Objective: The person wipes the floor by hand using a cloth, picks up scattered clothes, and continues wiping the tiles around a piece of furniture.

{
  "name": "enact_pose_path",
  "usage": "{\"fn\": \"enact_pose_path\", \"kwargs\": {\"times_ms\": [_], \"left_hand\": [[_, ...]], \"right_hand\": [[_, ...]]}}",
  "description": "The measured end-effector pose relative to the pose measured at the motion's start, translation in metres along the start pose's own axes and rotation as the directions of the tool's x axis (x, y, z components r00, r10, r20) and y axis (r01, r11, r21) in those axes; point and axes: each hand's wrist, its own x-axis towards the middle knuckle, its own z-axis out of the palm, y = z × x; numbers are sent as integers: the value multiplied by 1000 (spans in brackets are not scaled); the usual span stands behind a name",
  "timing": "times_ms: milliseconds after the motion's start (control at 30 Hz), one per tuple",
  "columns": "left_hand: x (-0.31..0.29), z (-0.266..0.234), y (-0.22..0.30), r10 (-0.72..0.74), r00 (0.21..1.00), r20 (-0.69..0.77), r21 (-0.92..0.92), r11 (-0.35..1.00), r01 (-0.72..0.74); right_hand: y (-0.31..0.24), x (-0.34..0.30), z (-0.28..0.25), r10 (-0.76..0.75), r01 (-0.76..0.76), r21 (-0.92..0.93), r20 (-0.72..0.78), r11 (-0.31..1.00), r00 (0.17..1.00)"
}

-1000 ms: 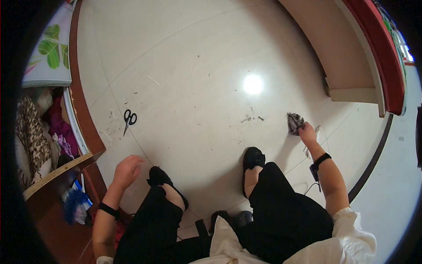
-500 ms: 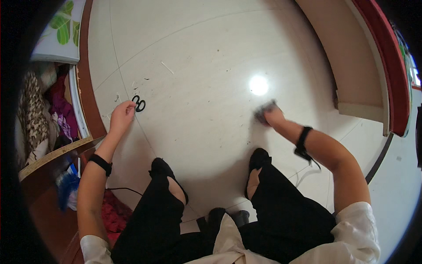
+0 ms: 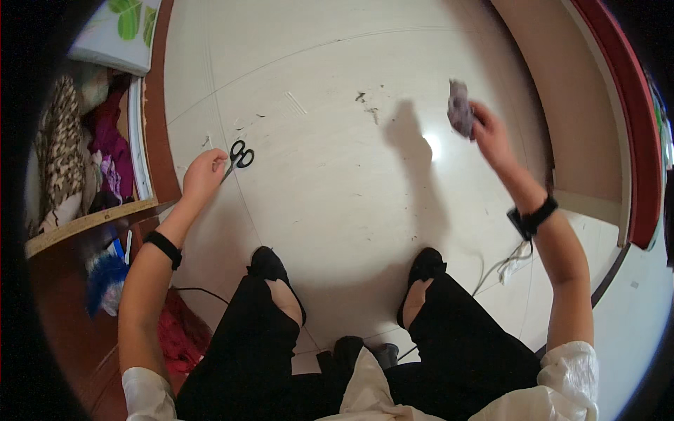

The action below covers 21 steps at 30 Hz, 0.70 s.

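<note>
My right hand (image 3: 493, 140) grips a crumpled grey-purple cloth (image 3: 460, 109) by its lower side, raised above the pale tiled floor (image 3: 309, 189) at the right. A long shadow falls on the tiles to its left. My left hand (image 3: 203, 174) hovers low at the left with its fingers curled in; nothing shows between them. Just right of those fingers lies a pair of scissors (image 3: 241, 156) with black handles, its blades pointing back toward me. Dark specks of dirt (image 3: 366, 102) and thin pale strips (image 3: 295, 103) are scattered over the floor.
An open drawer (image 3: 91, 223) with patterned and purple clothes stands at the left. Red cloth (image 3: 182, 337) lies below it near my leg. A beige panel with a red edge (image 3: 642, 140) rises at the right. Cables (image 3: 502, 265) run from my wrist straps.
My right hand has swung forward and to the right, lifting the cloth off the floor area. More dark dirt shows on the tiles. The scissors' blades are now visible beside my left hand.
</note>
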Motion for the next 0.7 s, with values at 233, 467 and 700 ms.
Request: {"fn": "enact_pose_path", "kwargs": {"times_ms": [233,467,700], "left_hand": [[-8,20,-1,-33,998,-59,-91,995,28],[3,25,18,-132,991,24,-84,987,134],[9,32,10,-75,997,-12,46,996,76]], "right_hand": [[-7,-78,89,-306,707,-383,705,594,639],[60,-63,145,-429,916,-21,879,402,208],[-9,118,124,-390,475,-689,293,548,873]]}}
